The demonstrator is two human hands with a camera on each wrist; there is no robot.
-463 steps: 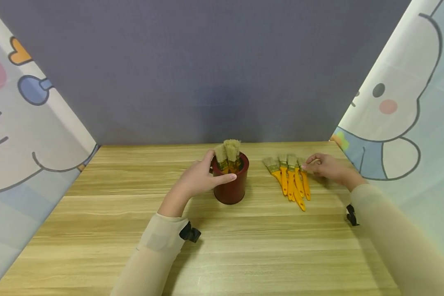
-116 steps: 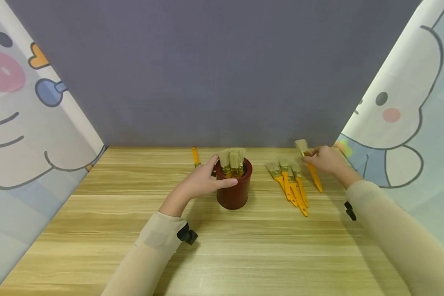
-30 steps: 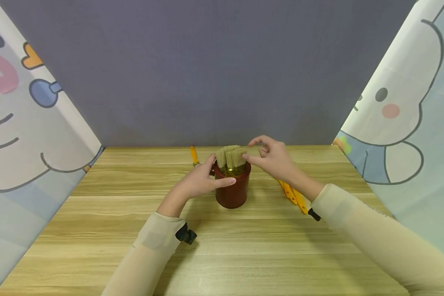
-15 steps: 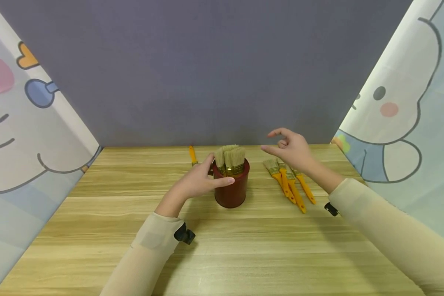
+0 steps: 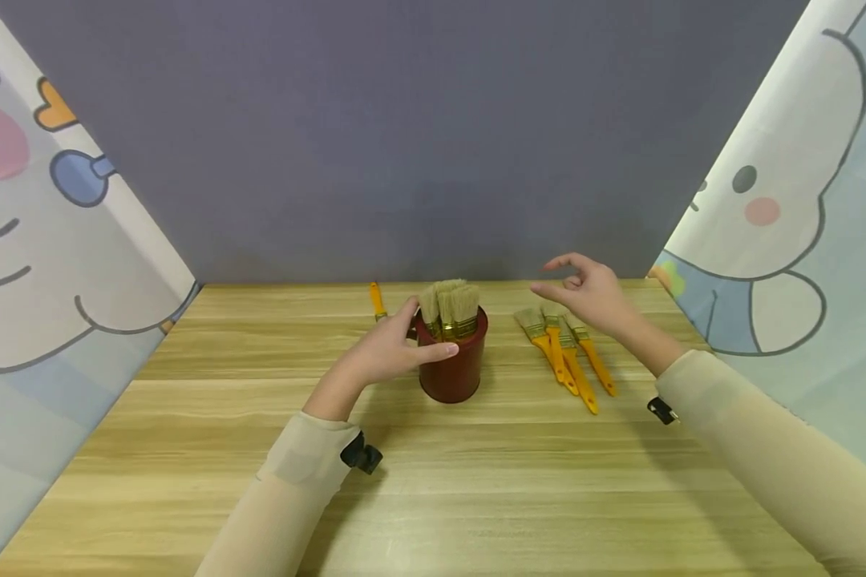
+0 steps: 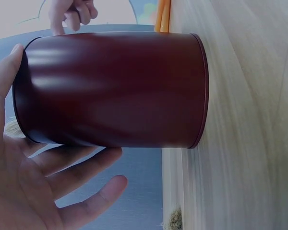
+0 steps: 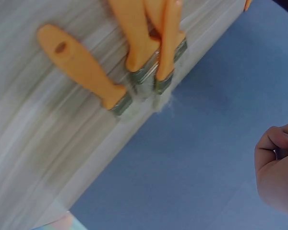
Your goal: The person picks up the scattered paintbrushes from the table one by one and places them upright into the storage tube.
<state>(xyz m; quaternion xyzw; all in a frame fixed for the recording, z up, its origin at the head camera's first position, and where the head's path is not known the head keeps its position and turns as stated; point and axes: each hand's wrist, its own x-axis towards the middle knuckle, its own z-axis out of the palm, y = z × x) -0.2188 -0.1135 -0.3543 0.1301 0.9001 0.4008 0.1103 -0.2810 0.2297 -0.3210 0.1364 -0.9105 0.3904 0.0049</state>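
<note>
In the head view my left hand [image 5: 384, 346] grips the dark red can [image 5: 451, 378] near its rim, thumb across the front and the other fingers on the far side. In the left wrist view the can's wall [image 6: 110, 91] fills the middle. Several paintbrushes [image 5: 449, 306] stand in it, bristles up. My right hand [image 5: 590, 295] is raised in the air right of the can, thumb and index finger apart with nothing between them. Below it lie several paintbrushes [image 5: 561, 353] with yellow-orange handles, bristles toward the back. The right wrist view shows one brush [image 7: 81, 62] slightly apart from the others.
One more paintbrush [image 5: 377, 300] lies at the table's back edge behind my left hand, partly hidden. A grey-blue wall [image 5: 426, 144] rises behind the wooden table [image 5: 476, 489]. Printed cartoon sheets [image 5: 779, 208] flank both sides.
My right hand held a paintbrush, came to the can, let it go, and has drawn back right. The can holds more brushes. A brush has appeared at the back left since the first frame.
</note>
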